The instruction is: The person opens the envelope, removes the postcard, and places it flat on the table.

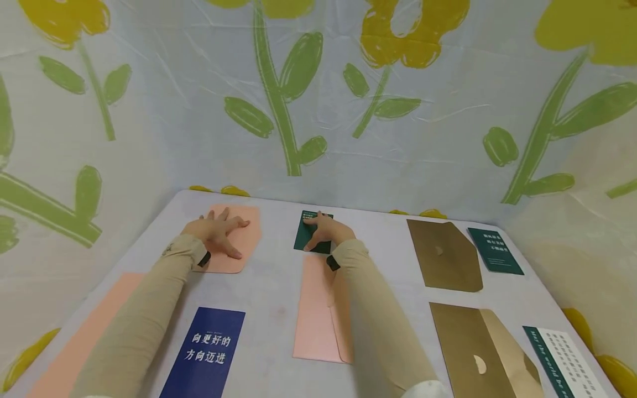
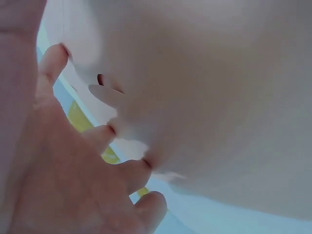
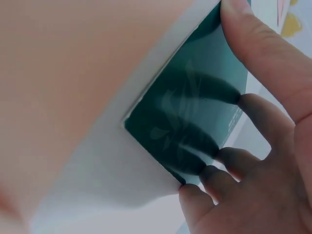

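Note:
My left hand (image 1: 215, 229) lies spread over a pink envelope (image 1: 251, 224) at the back left. Its fingertips touch the paper in the left wrist view, where a half-round flap cut (image 2: 105, 95) shows in the envelope. At the back middle, my right hand (image 1: 329, 229) rests its fingertips on a dark green card (image 1: 302, 237). The right wrist view shows the thumb at one end of this card (image 3: 165, 112) and the other fingers spread along its far side. Just in front of that card lies a second pink envelope (image 1: 313, 331), partly hidden under the right forearm.
Two gold envelopes (image 1: 443, 260) lie on the right, beside a green card (image 1: 496, 253) and a white card with a green strip (image 1: 567, 359). A navy card (image 1: 204, 354) lies front left. Another pink paper (image 1: 89, 331) is partly under the left forearm. Floral cloth (image 1: 199, 110) hangs behind.

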Tool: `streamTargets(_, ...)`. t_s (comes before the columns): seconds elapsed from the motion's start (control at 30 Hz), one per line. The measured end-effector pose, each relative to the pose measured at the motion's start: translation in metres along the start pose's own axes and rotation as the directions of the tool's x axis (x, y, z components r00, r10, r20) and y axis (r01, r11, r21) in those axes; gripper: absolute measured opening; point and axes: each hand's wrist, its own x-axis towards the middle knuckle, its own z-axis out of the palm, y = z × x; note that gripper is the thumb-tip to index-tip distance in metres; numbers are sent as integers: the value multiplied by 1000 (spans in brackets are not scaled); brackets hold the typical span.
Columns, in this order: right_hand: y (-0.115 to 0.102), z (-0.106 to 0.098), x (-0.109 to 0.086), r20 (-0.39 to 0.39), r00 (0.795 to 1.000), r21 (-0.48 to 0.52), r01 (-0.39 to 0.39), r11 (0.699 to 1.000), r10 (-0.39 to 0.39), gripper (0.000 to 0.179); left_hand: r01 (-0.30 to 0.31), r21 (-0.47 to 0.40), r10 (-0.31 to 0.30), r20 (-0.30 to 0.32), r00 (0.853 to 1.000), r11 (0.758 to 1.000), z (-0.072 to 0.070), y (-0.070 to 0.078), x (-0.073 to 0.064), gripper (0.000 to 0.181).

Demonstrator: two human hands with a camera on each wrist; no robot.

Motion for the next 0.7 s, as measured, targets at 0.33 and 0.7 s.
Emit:
streamTargets(0.33, -35, 19, 11, 3, 998, -18, 70, 997, -70, 83, 44, -26, -45, -30, 999, 999, -11, -12, -17, 109)
streamTargets(0.7, -72, 44, 13, 7, 993, -26, 121, 992, -121, 83, 102, -93, -103, -2, 995, 990, -11, -27, -16, 114)
